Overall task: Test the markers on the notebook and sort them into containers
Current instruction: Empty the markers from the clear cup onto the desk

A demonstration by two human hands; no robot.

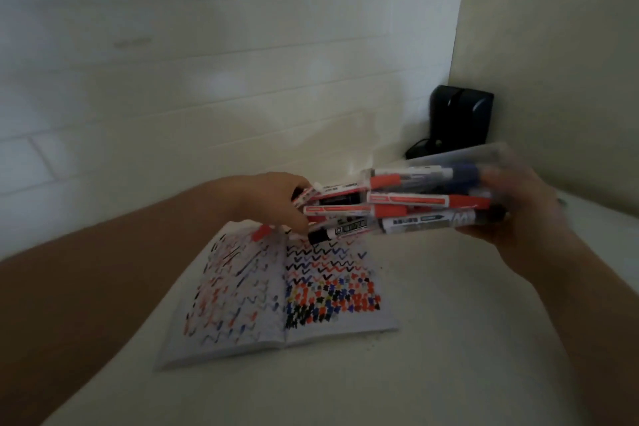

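Several markers (408,199) fill a clear container (484,157) gripped by the right hand (529,207); the left hand (273,201) clutches more above the notebook (287,290). Labels blur unreadably.

Clear glossy plastic container (498,156); smooth plastic markers (408,199); matt paper notebook (276,290); matt white table (449,373).

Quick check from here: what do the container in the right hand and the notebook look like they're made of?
The container looks like clear, glossy plastic: the markers inside show through its wall, though motion blur leaves this uncertain. The notebook looks like plain matte white paper: it lies open and flat, ink zigzags and dabs have soaked in, and there is no shine.
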